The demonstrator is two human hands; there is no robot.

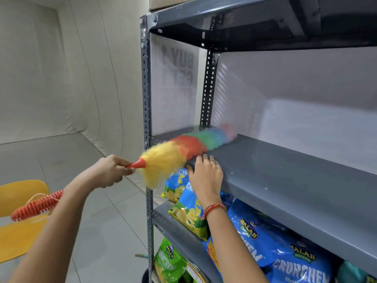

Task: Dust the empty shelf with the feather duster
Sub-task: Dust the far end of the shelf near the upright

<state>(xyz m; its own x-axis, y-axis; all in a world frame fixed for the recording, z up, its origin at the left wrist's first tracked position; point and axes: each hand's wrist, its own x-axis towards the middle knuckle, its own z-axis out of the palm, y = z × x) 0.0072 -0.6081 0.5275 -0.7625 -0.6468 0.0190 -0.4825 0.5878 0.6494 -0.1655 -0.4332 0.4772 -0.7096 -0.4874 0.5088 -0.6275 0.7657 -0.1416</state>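
The feather duster [183,149] has yellow, red, green and blue fluff and an orange ribbed handle. Its far end is blurred and lies across the left end of the empty grey shelf [285,176]. My left hand [112,170] is shut on the handle just behind the yellow fluff, and the ribbed handle end [36,205] sticks out behind my forearm. My right hand [206,176] rests flat on the shelf's front left edge, fingers spread, with a red thread band on the wrist.
Blue and green chip bags [275,248] fill the shelves below. A grey perforated upright [145,99] stands at the rack's front left corner. Another grey shelf [265,21] hangs above. A yellow chair [18,217] stands lower left on the tiled floor.
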